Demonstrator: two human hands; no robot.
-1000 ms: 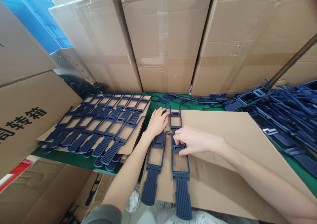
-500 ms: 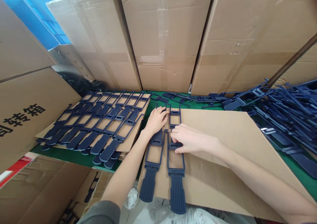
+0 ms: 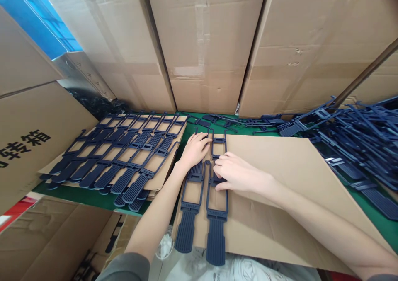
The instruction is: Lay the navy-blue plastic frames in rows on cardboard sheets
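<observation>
A flat cardboard sheet [image 3: 267, 161] lies in front of me with dark blue plastic frames on it, each ending in a ribbed paddle. My right hand [image 3: 234, 174] grips the crossbar area of the nearer right frame [image 3: 216, 235], its thumb and fingers curled in. Beside that lies the left frame [image 3: 185, 231], roughly parallel and close to it. My left hand [image 3: 195, 150] rests with fingers extended over the upper end of the left frame, hiding part of it. Just beyond my right hand, another frame [image 3: 219, 140] sits farther back on the sheet.
To the left, a cardboard stack [image 3: 158, 181] carries overlapping rows of the same frames [image 3: 137, 161]. A tangled heap of frames [image 3: 363, 144] fills the right side of the green table [image 3: 388, 231]. Large cartons [image 3: 205, 44] stand along the back, and another carton [image 3: 37, 107] is at left.
My right hand has shifted the right frame slightly leftward, narrowing the gap to the left frame. My left hand stays in about the same place on the frames.
</observation>
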